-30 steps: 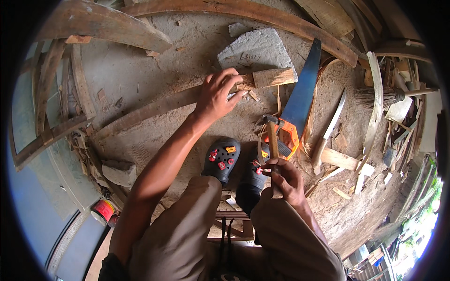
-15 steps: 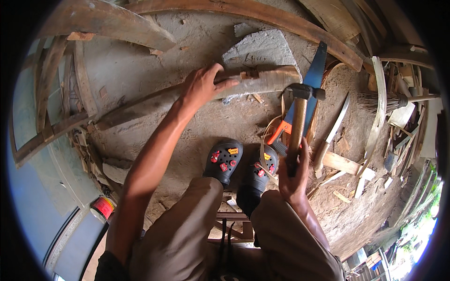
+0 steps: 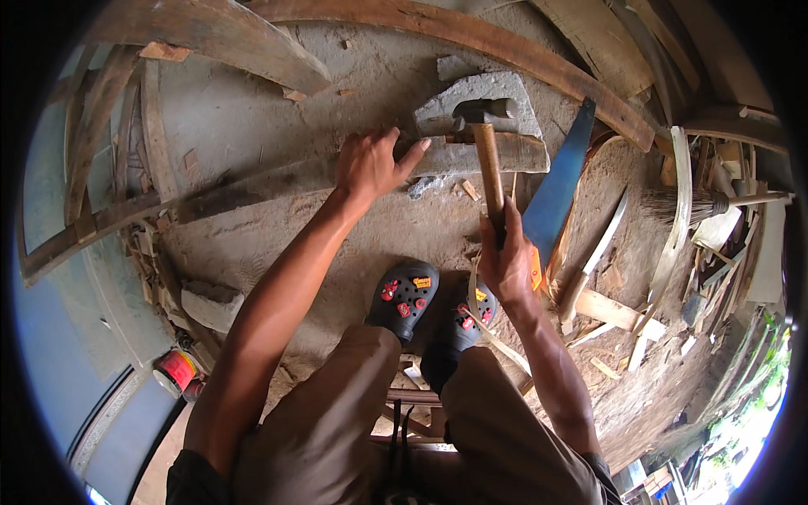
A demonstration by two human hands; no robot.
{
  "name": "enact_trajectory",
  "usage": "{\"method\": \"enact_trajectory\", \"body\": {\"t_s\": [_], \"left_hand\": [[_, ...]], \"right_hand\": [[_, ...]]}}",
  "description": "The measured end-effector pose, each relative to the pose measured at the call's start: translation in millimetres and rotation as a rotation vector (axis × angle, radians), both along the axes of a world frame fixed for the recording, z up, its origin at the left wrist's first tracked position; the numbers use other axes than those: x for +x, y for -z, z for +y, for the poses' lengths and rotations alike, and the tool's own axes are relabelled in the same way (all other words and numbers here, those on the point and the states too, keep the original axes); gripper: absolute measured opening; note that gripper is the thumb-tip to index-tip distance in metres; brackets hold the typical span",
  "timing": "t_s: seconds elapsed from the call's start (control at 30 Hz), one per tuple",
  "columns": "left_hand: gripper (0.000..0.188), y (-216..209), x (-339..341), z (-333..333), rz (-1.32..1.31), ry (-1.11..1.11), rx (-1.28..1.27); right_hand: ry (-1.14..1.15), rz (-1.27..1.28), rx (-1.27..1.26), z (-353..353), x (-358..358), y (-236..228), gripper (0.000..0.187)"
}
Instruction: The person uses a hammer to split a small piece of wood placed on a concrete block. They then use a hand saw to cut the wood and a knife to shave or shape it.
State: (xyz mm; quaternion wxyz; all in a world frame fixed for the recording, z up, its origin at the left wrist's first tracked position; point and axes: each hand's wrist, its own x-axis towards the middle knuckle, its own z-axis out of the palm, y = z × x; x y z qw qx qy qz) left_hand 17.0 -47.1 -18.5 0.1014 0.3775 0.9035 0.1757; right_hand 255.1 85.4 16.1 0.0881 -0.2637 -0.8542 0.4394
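Note:
A long wooden beam [image 3: 278, 178] lies across in front of me, its right end resting on a pale stone block [image 3: 520, 99]. A notch shows in its upper edge near that end. My left hand [image 3: 367, 167] grips the beam left of the notch, thumb stretched along the top and fingers over the far side. In my right hand [image 3: 507, 259] is a hammer [image 3: 488, 160], held by its wooden handle with the head above the notched part. Close to that hand stands a handsaw [image 3: 562, 185] with a blue blade; its orange handle is partly hidden behind the hand.
A long knife [image 3: 604, 236] with a wooden handle lies to the right, near wood offcuts [image 3: 613, 310] and a twig broom [image 3: 703, 200]. More beams [image 3: 471, 29] stretch across the far side. My dark clogs [image 3: 404, 290] are below; a red can [image 3: 175, 370] stands at left.
My right hand has raised the hammer up and leftward, from beside the saw to over the beam's notched end. My left hand stays on the beam.

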Motion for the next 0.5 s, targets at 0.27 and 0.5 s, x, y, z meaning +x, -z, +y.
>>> {"method": "enact_trajectory", "body": {"t_s": [0.27, 0.5], "left_hand": [[0.06, 12, -1, -1, 0.183, 0.03, 0.127], [0.067, 0, 3, 0, 0.002, -0.019, 0.065]], "right_hand": [[-0.038, -0.154, -0.08, 7, -11, -4, 0.051], [0.027, 0.044, 0.062, -6, -16, -25, 0.049]]}}
